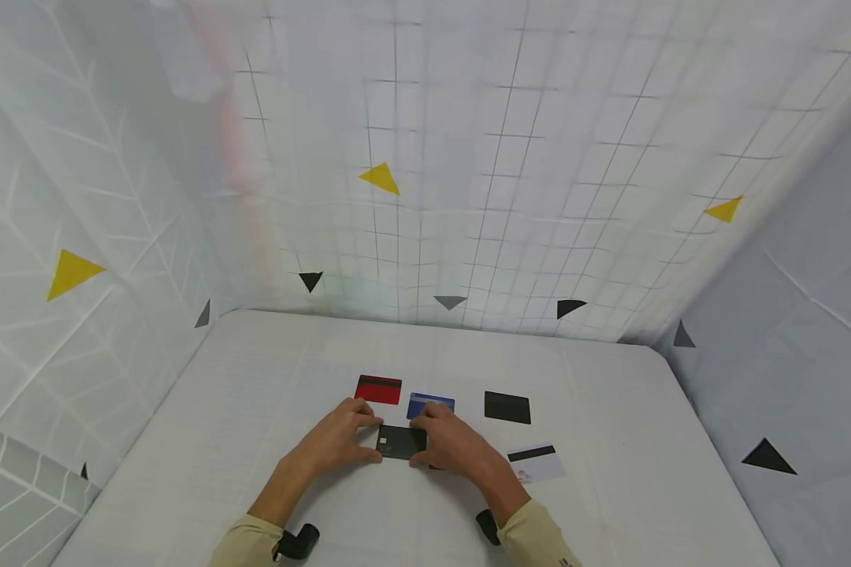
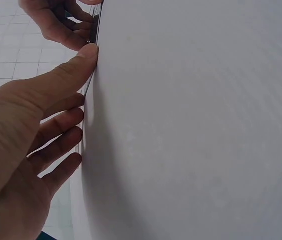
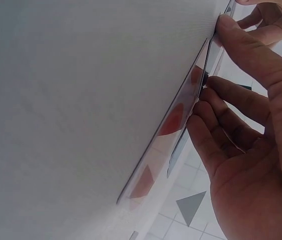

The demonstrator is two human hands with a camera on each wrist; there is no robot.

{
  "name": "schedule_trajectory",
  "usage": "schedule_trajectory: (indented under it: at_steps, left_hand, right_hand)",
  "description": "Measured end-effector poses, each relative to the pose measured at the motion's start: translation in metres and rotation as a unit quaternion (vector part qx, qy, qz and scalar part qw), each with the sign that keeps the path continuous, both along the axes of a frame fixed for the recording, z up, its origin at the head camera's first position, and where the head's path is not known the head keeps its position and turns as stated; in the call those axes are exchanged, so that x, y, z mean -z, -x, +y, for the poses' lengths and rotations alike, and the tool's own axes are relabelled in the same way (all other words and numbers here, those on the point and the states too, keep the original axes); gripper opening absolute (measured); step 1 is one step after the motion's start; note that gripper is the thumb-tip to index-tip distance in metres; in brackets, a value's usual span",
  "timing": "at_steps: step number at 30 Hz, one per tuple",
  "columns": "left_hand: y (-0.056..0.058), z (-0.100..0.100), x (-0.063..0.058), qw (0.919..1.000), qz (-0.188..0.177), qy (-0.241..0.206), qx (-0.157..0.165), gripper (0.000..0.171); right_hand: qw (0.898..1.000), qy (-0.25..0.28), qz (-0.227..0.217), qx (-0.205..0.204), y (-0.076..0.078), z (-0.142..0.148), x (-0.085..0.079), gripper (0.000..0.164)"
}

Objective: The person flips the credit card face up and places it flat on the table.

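Two-sided hold: left grip (image 1: 336, 439) and right grip (image 1: 457, 445) pinch the dark card (image 1: 401, 442), each spread card-width, thumb near edge, finger far edge. It's mid-desk (image 1: 624, 449), just near of the blue card (image 1: 417, 406). Probably light, stiff, slick; grab opposite edges, not faces.

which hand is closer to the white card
Right. Your right hand is just left of the white card; your left hand is farther left, across the held black card.
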State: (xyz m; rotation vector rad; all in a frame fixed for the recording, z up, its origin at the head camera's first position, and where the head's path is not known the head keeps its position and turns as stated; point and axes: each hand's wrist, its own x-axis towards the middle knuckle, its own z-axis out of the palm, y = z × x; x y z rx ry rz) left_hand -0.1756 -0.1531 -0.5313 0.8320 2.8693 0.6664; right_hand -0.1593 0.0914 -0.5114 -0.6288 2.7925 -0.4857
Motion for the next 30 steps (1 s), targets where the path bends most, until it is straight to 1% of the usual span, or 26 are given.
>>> schedule_trajectory:
  at_steps: [3,6,11,13,17,21,25,28,30]
  left_hand:
    - [0.002,-0.003,0.0,1.0,0.002,0.001,0.004,0.058]
    - [0.004,-0.004,0.0,1.0,-0.003,0.003,0.001,0.058]
    - [0.005,0.002,-0.002,0.9998,-0.016,-0.005,-0.002,0.06]
    - [0.004,0.005,-0.002,0.9998,-0.016,-0.01,-0.001,0.061]
    - [0.003,0.01,-0.003,0.9998,-0.003,-0.019,0.001,0.06]
    - [0.001,0.02,-0.006,0.9994,0.014,-0.03,0.011,0.057]
    - [0.001,0.036,-0.008,0.9986,0.033,-0.034,0.025,0.057]
    - [0.0,0.048,-0.008,0.9984,0.045,-0.027,0.022,0.057]
    - [0.0,0.055,-0.007,0.9985,0.045,-0.027,0.017,0.057]
  right_hand:
    - [1.0,0.002,0.002,-0.002,0.001,-0.002,-0.001,0.062]
    - [1.0,0.006,0.006,-0.003,0.003,-0.003,-0.002,0.061]
    - [1.0,0.012,0.009,-0.007,0.005,0.0,-0.002,0.061]
    - [1.0,0.015,0.013,-0.014,0.005,0.001,-0.001,0.06]
    - [0.999,0.027,0.022,-0.023,0.004,0.006,0.002,0.059]
    - [0.999,0.042,0.024,-0.008,0.003,0.016,0.0,0.055]
    - [0.998,0.057,0.005,0.017,0.001,0.031,-0.006,0.053]
    - [0.998,0.053,-0.002,0.025,-0.001,0.044,-0.009,0.052]
    - [0.998,0.047,-0.003,0.031,-0.002,0.053,-0.011,0.05]
